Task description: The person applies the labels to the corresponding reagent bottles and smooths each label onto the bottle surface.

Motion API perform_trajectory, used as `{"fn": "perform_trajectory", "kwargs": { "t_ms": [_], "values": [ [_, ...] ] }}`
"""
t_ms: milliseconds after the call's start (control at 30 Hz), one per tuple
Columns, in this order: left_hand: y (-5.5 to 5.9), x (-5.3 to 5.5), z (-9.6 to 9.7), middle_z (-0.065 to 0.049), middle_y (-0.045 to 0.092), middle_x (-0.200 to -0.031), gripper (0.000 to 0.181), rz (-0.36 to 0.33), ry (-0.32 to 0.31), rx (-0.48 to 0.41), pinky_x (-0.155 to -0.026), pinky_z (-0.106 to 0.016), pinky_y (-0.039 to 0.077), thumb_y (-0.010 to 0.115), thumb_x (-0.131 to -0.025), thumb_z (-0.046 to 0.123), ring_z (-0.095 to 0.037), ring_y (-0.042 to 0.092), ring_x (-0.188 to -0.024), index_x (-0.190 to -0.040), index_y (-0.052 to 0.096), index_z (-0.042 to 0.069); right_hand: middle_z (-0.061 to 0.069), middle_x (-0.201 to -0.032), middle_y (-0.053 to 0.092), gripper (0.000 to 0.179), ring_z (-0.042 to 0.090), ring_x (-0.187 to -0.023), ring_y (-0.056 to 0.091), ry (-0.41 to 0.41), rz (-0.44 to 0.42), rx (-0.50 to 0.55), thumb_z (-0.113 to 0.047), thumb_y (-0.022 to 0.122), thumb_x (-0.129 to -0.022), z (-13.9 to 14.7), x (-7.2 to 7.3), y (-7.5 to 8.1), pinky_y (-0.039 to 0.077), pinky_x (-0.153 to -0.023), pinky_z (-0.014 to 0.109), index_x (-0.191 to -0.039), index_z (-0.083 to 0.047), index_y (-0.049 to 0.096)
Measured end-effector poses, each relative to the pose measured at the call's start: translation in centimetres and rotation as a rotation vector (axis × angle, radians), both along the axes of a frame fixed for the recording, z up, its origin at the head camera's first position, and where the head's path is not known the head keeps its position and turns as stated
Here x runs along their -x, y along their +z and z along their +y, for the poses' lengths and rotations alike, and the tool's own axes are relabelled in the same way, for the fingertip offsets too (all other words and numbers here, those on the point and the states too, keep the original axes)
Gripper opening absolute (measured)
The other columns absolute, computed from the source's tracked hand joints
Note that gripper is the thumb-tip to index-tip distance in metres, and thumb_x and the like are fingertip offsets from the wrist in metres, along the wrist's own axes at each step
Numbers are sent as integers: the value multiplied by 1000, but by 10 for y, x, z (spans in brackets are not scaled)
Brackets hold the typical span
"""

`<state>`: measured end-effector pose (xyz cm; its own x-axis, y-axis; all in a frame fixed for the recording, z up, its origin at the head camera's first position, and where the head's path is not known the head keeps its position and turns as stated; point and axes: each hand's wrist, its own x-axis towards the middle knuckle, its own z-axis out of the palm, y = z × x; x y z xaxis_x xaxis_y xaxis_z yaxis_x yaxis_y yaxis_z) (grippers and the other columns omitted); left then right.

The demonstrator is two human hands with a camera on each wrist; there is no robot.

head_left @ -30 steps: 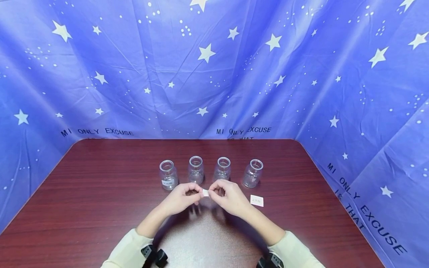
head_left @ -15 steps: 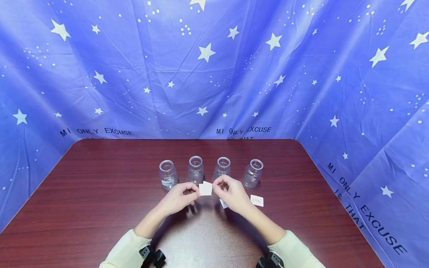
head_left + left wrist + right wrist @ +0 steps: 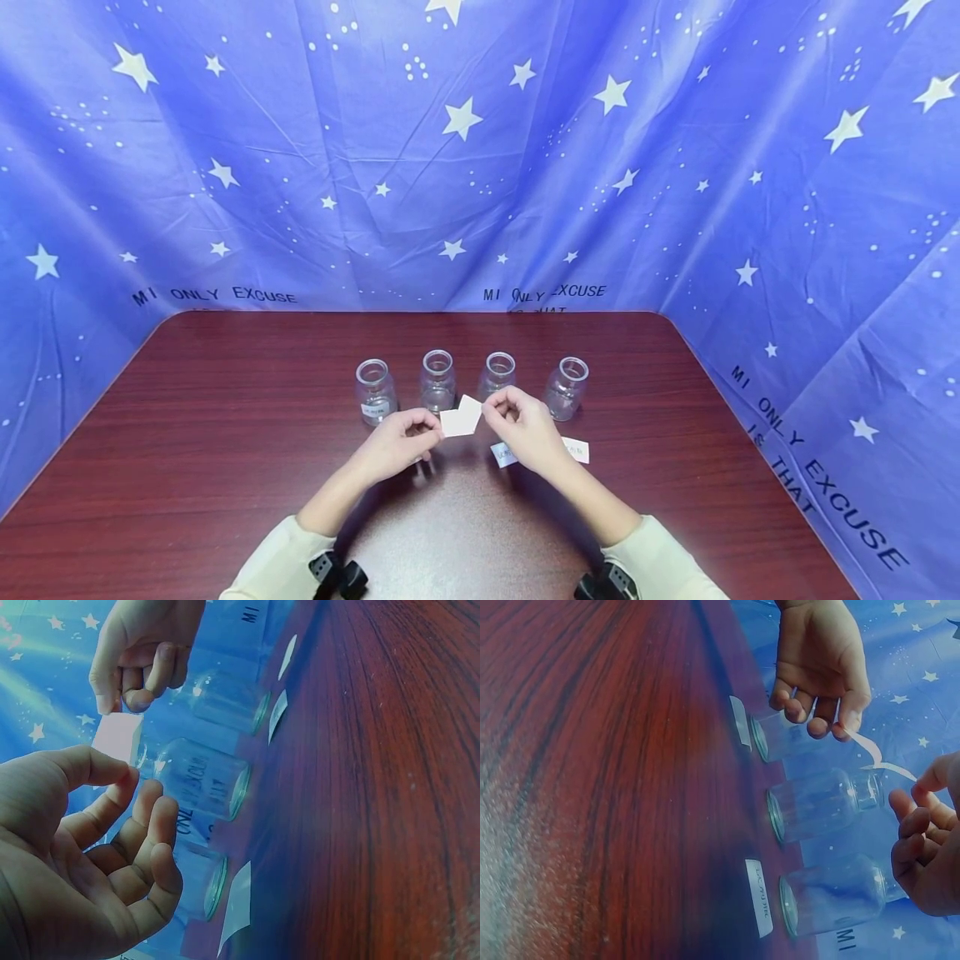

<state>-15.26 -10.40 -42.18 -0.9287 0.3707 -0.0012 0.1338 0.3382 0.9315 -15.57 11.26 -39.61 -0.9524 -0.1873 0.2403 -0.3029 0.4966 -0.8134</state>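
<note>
A small white sticker label is stretched between my two hands above the table. Its two halves bend apart in a V, joined at the middle, as the right wrist view shows. My left hand pinches the left piece between thumb and forefinger. The right piece is pinched by the thumb and forefinger of my right hand. Behind the hands stand the glass jars: a far-left jar with a written label on its front, then a second jar, a third jar partly hidden by my right hand, and a far-right jar.
Two written labels, one label partly covered by my right hand and another label, lie on the dark red wooden table. A further label shows low in the left wrist view. A blue starry curtain hangs behind.
The white piece between my hands has spread from a small sliver into two parted halves. My right hand has moved up and right, uncovering a label on the table; my left has shifted slightly left.
</note>
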Motion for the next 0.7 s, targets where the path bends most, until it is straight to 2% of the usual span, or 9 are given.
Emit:
{"fn": "perform_trajectory", "kwargs": {
  "t_ms": [333,700],
  "values": [
    [0,-1,0,-21,64,-81,11,-7,-1,23,-59,-25,48,57,-86,10,-16,59,-61,-88,62,1,-1,-65,55,6,1,-49,38,-47,-3,42,-12,60,-86,6,5,3,30,-46,17,-82,-11,63],
    [-7,1,2,-18,65,-78,10,-8,-39,61,-55,-28,49,58,-86,12,-15,57,-58,-87,63,3,1,-65,59,5,2,-48,41,-70,-4,72,-10,60,-87,9,4,5,32,-45,16,-82,-9,62]
  ]
}}
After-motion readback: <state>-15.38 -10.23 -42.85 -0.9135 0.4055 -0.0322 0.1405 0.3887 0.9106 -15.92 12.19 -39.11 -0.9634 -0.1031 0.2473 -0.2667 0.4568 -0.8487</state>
